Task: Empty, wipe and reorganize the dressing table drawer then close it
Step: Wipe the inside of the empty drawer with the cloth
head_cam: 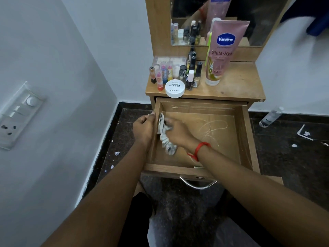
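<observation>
The wooden drawer (pixel 247 139) of the dressing table stands pulled out, its scratched bottom bare. My right hand (pixel 178 131) grips a crumpled grey-white cloth (pixel 166 139) and presses it against the inside of the drawer's left wall. My left hand (pixel 145 128) holds the top of that left wall from outside, fingers curled over the edge. A red thread band sits on my right wrist. On the tabletop (pixel 245 82) stand several small cosmetic bottles (pixel 190 75), a white round nail polish remover tub (pixel 174 90) and a tall pink Vaseline tube (pixel 222 52).
A mirror (pixel 252 20) rises behind the tabletop. The drawer's metal handle (pixel 197 184) points toward me. A white wall with a switch panel (pixel 17 114) is on the left. A clear plastic bottle (pixel 269 117) and bits of paper lie on the dark floor at right.
</observation>
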